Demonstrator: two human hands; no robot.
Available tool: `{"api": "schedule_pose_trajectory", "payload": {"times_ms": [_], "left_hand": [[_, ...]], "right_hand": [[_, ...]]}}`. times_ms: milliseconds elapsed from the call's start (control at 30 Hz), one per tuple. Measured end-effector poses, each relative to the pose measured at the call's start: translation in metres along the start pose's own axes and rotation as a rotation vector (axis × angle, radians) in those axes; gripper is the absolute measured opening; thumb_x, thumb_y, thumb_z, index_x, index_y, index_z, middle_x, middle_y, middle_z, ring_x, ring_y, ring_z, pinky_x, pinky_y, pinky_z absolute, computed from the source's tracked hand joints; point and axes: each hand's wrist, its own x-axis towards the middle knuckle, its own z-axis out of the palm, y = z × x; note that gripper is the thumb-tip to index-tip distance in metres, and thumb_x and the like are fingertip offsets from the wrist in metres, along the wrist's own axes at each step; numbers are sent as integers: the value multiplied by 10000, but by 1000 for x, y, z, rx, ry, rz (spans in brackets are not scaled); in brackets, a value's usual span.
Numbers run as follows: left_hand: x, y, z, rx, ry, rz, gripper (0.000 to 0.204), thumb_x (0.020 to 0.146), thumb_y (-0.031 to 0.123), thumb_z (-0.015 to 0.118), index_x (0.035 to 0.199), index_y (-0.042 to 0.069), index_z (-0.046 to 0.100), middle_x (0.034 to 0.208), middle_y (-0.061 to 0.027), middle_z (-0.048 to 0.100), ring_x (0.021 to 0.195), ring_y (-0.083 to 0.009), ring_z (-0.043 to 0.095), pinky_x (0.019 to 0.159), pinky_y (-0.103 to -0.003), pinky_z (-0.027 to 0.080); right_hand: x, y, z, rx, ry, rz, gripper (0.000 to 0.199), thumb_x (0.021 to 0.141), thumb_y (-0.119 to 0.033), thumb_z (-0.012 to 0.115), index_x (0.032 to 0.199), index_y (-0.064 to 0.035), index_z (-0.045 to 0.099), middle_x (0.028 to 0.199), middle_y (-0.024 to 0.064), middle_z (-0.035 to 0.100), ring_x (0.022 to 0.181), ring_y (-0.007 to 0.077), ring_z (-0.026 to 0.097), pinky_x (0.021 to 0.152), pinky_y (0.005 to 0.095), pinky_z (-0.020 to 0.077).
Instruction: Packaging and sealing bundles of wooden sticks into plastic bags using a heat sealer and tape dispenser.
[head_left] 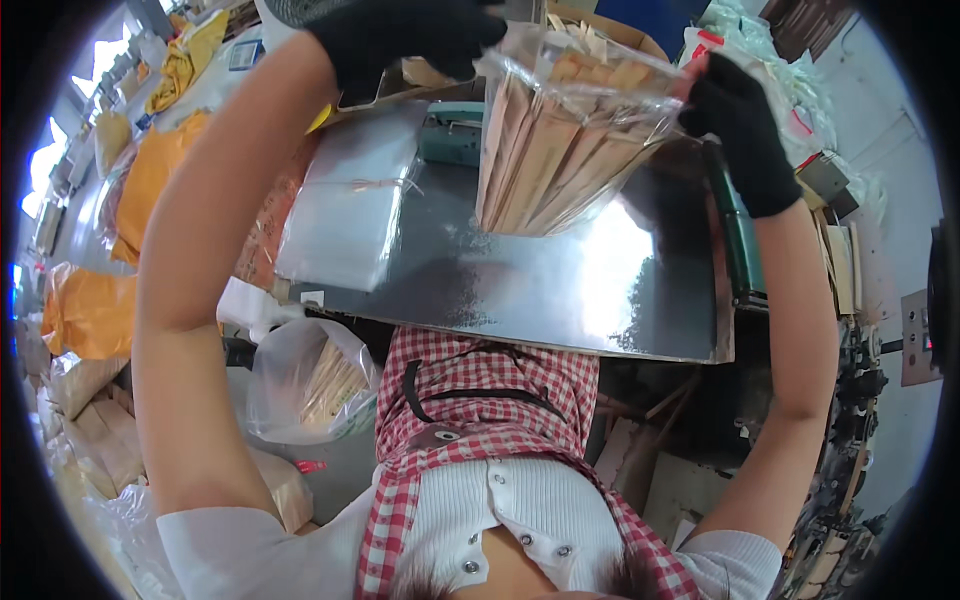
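A clear plastic bag (pixel 560 165) full of flat, light-brown strips that look like wood stands tilted over the dark, shiny worktop (pixel 440 270). My left hand (pixel 405 40), in a black glove, is at the bag's upper left edge. Its fingers seem to pinch the film there, though the grip is partly hidden. At the upper right edge, my right hand (pixel 742 135), also gloved in black, holds the film between bare fingertips and thumb. The bag's mouth is spread between both hands. On the worktop's left lies a stack of clear plastic sleeves (pixel 350 210) with a band across it.
Below the worktop's left edge hangs an open plastic bag (pixel 315 385) with thin sticks inside. A green metal part (pixel 735 230) borders the worktop's right side. Orange bags (pixel 160 185) lie at the left, and crumpled clear plastic (pixel 770 60) is heaped at the far right.
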Motion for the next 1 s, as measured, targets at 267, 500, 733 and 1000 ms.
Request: {"api": "schedule_pose_trajectory", "payload": {"times_ms": [267, 500, 733, 1000], "left_hand": [[-19, -49, 58, 723, 207, 774, 236, 772, 133, 598, 993, 52, 618, 758, -33, 583, 621, -118, 594, 558, -256, 498], [-18, 41, -25, -123, -53, 86, 245, 776, 91, 542, 941, -28, 677, 649, -47, 605, 534, -112, 595, 487, -237, 471], [-15, -7, 19, -193, -174, 222, 227, 782, 75, 560, 954, 27, 701, 616, -3, 542, 475, -78, 527, 471, -219, 448], [-36, -21, 41, -287, -359, 15, 158, 796, 122, 639, 864, -9, 695, 615, -32, 588, 502, -101, 564, 489, -266, 468]], "right_hand": [[-25, 21, 27, -931, -159, -321, 150, 827, -52, 538, 937, -12, 631, 842, 142, 669, 799, 244, 656, 738, 336, 496], [12, -73, -18, -621, 18, 29, 228, 875, -165, 544, 1056, -51, 625, 917, 82, 635, 864, 153, 604, 794, 332, 477], [0, -1, -24, -902, -370, -197, 319, 820, -27, 537, 1127, -3, 620, 932, 149, 669, 875, 270, 645, 792, 328, 494], [-64, -35, 96, -874, 97, -778, 762, 676, -504, 748, 1214, -15, 520, 1165, 171, 551, 1059, 314, 565, 897, 455, 448]]}}
